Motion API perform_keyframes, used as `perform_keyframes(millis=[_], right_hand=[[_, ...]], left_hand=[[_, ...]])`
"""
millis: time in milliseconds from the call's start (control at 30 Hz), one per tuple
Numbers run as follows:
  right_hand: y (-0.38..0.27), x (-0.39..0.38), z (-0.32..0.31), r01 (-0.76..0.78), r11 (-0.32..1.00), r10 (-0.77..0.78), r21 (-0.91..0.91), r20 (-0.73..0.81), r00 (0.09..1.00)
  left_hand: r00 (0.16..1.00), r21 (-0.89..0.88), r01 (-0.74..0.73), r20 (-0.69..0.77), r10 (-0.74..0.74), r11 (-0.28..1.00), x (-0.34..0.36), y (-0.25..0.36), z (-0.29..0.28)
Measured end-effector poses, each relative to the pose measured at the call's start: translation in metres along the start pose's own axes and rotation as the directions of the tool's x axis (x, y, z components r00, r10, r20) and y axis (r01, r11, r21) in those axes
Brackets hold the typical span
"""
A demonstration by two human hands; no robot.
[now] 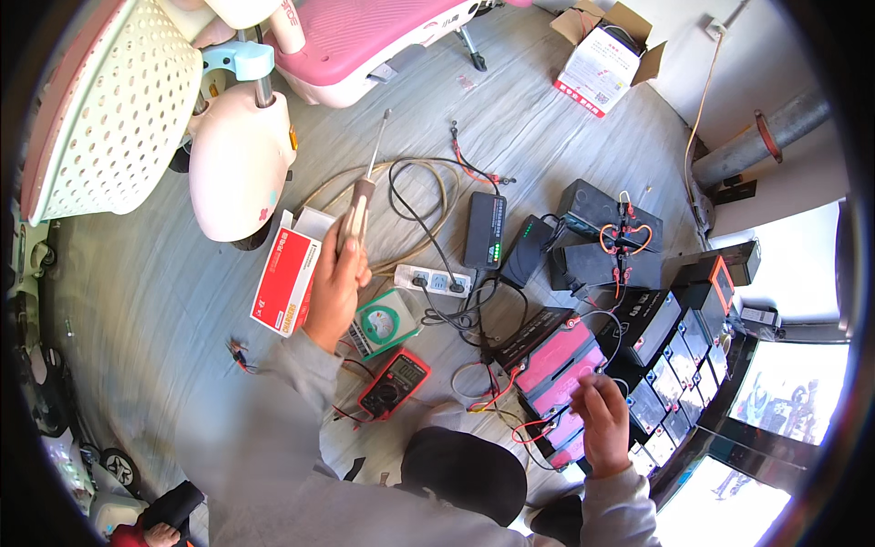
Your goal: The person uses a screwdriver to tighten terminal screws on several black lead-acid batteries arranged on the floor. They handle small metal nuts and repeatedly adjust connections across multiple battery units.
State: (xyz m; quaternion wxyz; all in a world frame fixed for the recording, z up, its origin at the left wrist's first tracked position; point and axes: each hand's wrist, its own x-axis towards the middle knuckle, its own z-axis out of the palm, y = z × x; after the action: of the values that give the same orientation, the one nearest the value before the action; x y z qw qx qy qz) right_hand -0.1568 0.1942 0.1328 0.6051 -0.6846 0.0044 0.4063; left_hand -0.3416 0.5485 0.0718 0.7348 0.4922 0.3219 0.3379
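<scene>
My left hand (339, 287) is closed round the brown-and-pale handle of a screwdriver (359, 202), its metal shaft pointing away from me. A red-and-white box (288, 278) and a green-and-white package (383, 323) lie near that hand. Over a row of pink-topped batteries (558, 369) at the right, my right hand (603, 427) has its fingers curled together; what they hold, if anything, cannot be made out. Red and dark leads run to the battery terminals. A red multimeter (394, 385) with a dark dial lies on the floor between my arms.
A white power strip (433, 280) with plugs sits near the middle, beside black chargers (486, 230) with lit green lights and tangled cables. Black batteries (609, 266) stand beyond. A pale pink scooter (241, 164) is at the far left; an opened carton (602, 68) at the back. Another person's hand (162, 534) shows lower left.
</scene>
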Motion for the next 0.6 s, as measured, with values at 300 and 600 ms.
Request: perform_keyframes(millis=[300, 600], right_hand=[[-0.052, -0.003, 0.129, 0.552, 0.82, -0.335, -0.151, 0.656, 0.677], [-0.01, -0.076, 0.119, 0.505, 0.862, -0.353, 0.03, 0.752, 0.557]], left_hand=[[0.964, -0.285, -0.076, 0.222, 0.143, 0.955, -0.115, 0.026, 0.057], [0.854, -0.094, 0.019, 0.519, 0.032, 0.995, -0.228, 0.022, 0.068]])
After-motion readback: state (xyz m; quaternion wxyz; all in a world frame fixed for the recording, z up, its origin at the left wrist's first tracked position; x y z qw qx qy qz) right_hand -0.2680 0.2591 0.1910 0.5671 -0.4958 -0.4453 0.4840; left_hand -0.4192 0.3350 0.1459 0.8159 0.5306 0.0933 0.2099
